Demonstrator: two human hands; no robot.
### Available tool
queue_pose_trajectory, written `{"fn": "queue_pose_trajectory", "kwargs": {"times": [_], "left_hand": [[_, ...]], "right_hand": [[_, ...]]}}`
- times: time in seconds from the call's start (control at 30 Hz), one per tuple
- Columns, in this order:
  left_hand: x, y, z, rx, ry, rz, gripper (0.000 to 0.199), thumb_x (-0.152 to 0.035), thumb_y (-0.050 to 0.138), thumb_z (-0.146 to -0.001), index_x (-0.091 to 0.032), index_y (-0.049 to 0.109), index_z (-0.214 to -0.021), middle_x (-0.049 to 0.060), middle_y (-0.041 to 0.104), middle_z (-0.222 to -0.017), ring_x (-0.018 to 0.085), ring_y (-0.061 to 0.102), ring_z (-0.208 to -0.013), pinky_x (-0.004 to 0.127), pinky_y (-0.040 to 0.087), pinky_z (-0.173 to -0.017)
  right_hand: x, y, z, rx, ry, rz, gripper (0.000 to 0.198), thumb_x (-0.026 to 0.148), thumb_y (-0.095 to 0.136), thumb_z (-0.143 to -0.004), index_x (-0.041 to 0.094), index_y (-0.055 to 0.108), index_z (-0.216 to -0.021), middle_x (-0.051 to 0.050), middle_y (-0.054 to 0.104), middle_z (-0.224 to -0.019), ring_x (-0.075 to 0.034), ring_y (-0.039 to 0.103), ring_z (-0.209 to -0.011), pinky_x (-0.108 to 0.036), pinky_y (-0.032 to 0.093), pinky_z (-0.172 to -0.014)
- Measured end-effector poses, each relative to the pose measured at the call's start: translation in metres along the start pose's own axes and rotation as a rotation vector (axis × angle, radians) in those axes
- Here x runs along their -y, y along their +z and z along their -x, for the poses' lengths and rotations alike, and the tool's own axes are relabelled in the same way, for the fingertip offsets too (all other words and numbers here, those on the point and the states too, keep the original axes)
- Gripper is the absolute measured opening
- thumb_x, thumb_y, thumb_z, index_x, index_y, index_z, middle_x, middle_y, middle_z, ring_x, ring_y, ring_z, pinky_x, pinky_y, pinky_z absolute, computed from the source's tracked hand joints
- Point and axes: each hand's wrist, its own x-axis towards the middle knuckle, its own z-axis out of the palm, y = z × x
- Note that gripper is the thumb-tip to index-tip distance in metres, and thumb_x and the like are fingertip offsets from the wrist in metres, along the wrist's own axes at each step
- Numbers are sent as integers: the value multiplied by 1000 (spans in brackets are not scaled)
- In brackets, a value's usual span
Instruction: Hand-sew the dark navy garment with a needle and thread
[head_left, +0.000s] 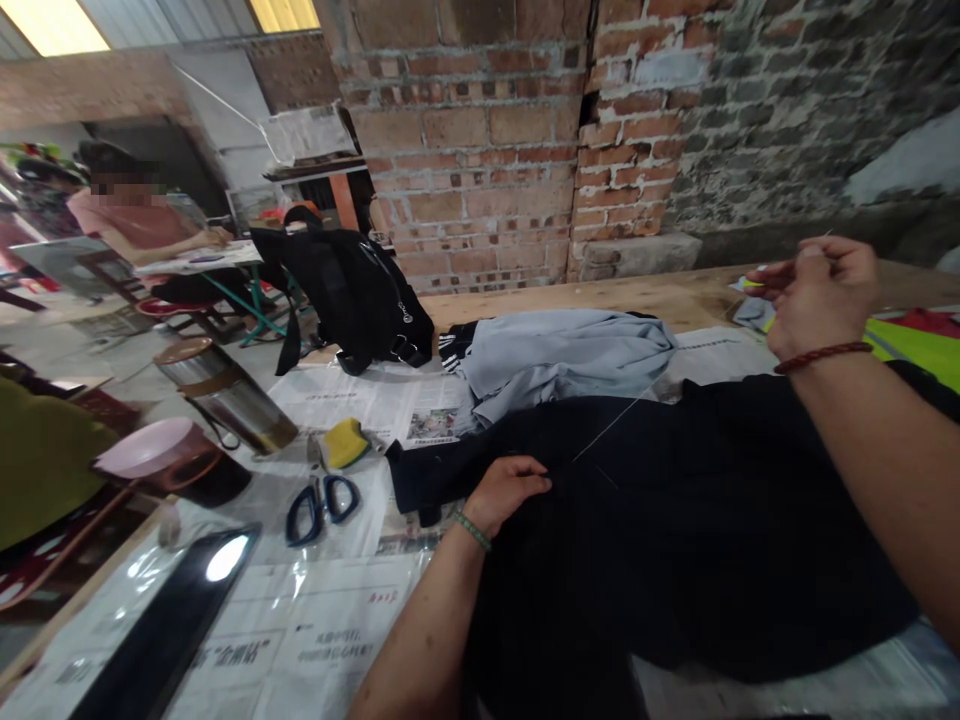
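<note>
A dark navy or black garment is spread over the newspaper-covered table in front of me. My left hand pinches a fold of its cloth, thumb and fingers together. From the cloth just right of those fingers, a thin pale thread runs taut up towards the right. Raised high above the garment at the right, my right hand is closed in a pinch. A thin sewing needle seems to stick out at its fingertips, small and hard to see. The thread's upper end fades from sight before the hand.
Left of the garment lie scissors, a yellow sponge and a dark phone or tablet. A steel thermos and a lidded cup stand near the edge. Behind are grey cloth and a black backpack. A person sits farther off.
</note>
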Motion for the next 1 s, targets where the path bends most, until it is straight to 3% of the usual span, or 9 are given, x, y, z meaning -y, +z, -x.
{"fn": "queue_pose_trajectory", "kwargs": {"times": [0.17, 0.23, 0.3, 0.37, 0.47, 0.53, 0.67, 1.0], "left_hand": [[-1, 1, 0, -21, -9, -24, 13, -22, 66, -55, -15, 63, -65, -5, 49, -48, 7, 41, -46, 19, 30, -48], [-2, 2, 1, -21, 1, -27, 13, -23, 66, -56, -15, 63, -66, -5, 49, -49, 7, 41, -47, 19, 30, -48], [-3, 3, 2, -7, 6, -17, 15, -25, 67, -56, -15, 63, -66, -5, 50, -50, 7, 42, -48, 20, 31, -49], [-5, 3, 3, 1, 4, -3, 18, -28, 68, -56, -14, 64, -65, -4, 51, -51, 8, 43, -49, 20, 32, -49], [-5, 4, 3, -8, 16, 4, 21, -31, 69, -55, -14, 65, -66, -3, 53, -52, 8, 44, -50, 21, 32, -51], [-5, 3, 3, -18, 43, -3, 22, -32, 70, -54, -14, 66, -67, -3, 53, -53, 8, 45, -51, 21, 33, -52], [-3, 4, 3, -24, 83, -16, 23, -33, 70, -54, -14, 68, -67, -2, 56, -56, 9, 46, -55, 22, 34, -56], [0, 5, -1, -4, 59, -34, 24, -33, 68, -56, -15, 69, -72, -2, 58, -57, 9, 46, -55, 22, 34, -56]], "right_hand": [[0, 6, 8, 48, -9, 32, 11, 10, 39, -77, 18, 46, -80, 6, 49, -46, -10, 56, -43, -22, 42, -43], [1, 9, 28, 163, 16, 57, 10, 11, 41, -77, 18, 48, -81, 5, 51, -50, -10, 55, -45, -23, 44, -45], [2, 11, 61, 415, 74, 110, 8, 14, 45, -77, 17, 50, -82, 4, 53, -54, -10, 55, -48, -25, 46, -50], [3, 11, 102, 774, 127, 272, 12, 17, 46, -78, 18, 54, -87, 2, 57, -59, -11, 56, -53, -27, 47, -56], [-1, 9, 160, 1210, -76, 412, 16, 15, 47, -78, 21, 60, -86, -2, 60, -77, -13, 57, -70, -28, 45, -67], [-7, 6, 188, 1370, -189, 434, 22, 13, 43, -80, 22, 61, -88, -3, 58, -82, -13, 55, -76, -27, 43, -69], [-22, -3, 212, 1450, -239, 510, 24, 12, 41, -81, 23, 61, -89, -4, 54, -81, -14, 51, -76, -27, 41, -67], [-24, -18, 214, 1534, -199, 478, 23, 10, 43, -80, 24, 61, -88, -3, 50, -82, -13, 48, -80, -28, 39, -73]]}}
